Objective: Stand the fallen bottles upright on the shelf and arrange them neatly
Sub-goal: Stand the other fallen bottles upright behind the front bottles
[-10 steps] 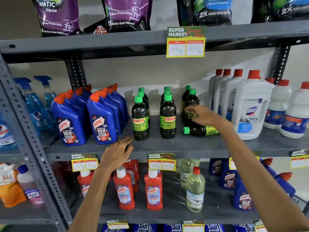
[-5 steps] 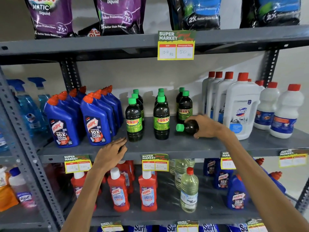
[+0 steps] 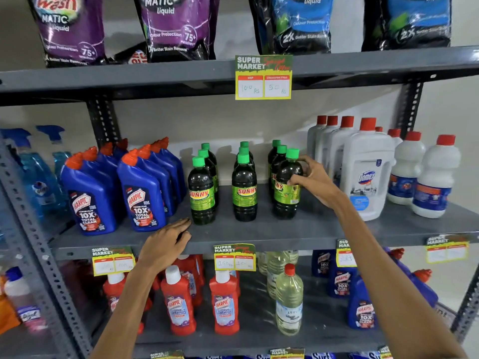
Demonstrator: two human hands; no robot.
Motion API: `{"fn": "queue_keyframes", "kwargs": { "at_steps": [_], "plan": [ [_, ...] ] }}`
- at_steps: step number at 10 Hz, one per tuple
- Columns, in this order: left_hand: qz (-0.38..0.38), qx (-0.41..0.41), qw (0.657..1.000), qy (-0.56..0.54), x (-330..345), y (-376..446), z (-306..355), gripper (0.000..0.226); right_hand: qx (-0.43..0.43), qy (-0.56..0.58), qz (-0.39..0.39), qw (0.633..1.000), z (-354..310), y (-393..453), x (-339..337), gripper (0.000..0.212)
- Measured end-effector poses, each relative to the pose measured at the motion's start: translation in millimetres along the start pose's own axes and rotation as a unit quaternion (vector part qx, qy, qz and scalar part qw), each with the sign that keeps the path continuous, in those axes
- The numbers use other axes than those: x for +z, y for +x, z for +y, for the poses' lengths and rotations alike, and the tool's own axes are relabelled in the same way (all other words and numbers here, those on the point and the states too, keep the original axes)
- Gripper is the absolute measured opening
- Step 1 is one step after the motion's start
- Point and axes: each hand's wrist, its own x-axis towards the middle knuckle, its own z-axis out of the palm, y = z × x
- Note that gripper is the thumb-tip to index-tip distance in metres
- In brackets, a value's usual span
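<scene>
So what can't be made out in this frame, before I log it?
Head view only:
- Label of the held bottle: partly hidden by the right hand; only "NY" shows.
- Rear green-capped bottles: hidden behind the front ones.
- Lower price tags: handwriting too blurred to read.
- Top pouches: cut off by the upper edge.
- Bottom shelf: cut off below.

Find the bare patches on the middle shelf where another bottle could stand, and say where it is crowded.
Bare: the shelf's front strip ahead of the Sunny bottles, and the aisles between their three rows. Crowded: the blue Harpic bottles leftward and the white bottles rightward; the right hand grips the front bottle there.
</scene>
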Motion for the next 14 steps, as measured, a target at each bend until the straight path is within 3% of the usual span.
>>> {"fn": "queue_keyframes", "kwargs": {
  "at_steps": [2, 3, 4, 5, 6, 8, 10, 12, 14],
  "plan": [
    [0.006, -0.002, 1.0, -0.009, -1.3, 0.7, -1.4, 0.044, 0.078, 0.101, -0.042, 0.991, 19.3, 8.5, -1.0, 0.073],
    [0.01, -0.001, 1.0, -0.005, 0.9, 0.8, -3.0, 0.044, 0.079, 0.083, -0.045, 0.992, 23.5, 9.9, -2.8, 0.082],
    [0.018, 0.0, 1.0, -0.005, 2.2, 1.9, -4.2, 0.044, 0.062, -0.001, 0.011, 0.998, 18.9, 8.1, 5.6, 0.083],
    [0.017, 0.003, 1.0, -0.007, 3.5, 2.0, -5.2, 0.044, 0.024, -0.051, 0.086, 0.995, 11.5, 5.6, 19.7, 0.071],
    [0.017, 0.001, 1.0, -0.008, 4.8, 2.3, -6.2, 0.044, 0.004, -0.027, 0.13, 0.991, 15.6, 4.5, 26.5, 0.068],
    [0.02, 0.002, 1.0, -0.006, 4.3, 2.2, -3.9, 0.044, 0.026, 0.087, 0.094, 0.991, 28.6, 7.3, 20.2, 0.057],
    [0.02, 0.0, 1.0, -0.007, 1.7, 0.3, -1.9, 0.044, 0.023, 0.018, 0.096, 0.995, 19.8, 8.0, 27.4, 0.071],
    [0.017, 0.001, 1.0, -0.005, 1.6, 0.9, -2.2, 0.044, 0.021, 0.024, 0.118, 0.993, 23.2, 10.1, 27.0, 0.055],
    [0.007, -0.003, 1.0, -0.006, 1.7, 0.7, -2.9, 0.045, 0.01, 0.017, 0.121, 0.992, 21.4, 6.5, 28.0, 0.058]
  ]
}}
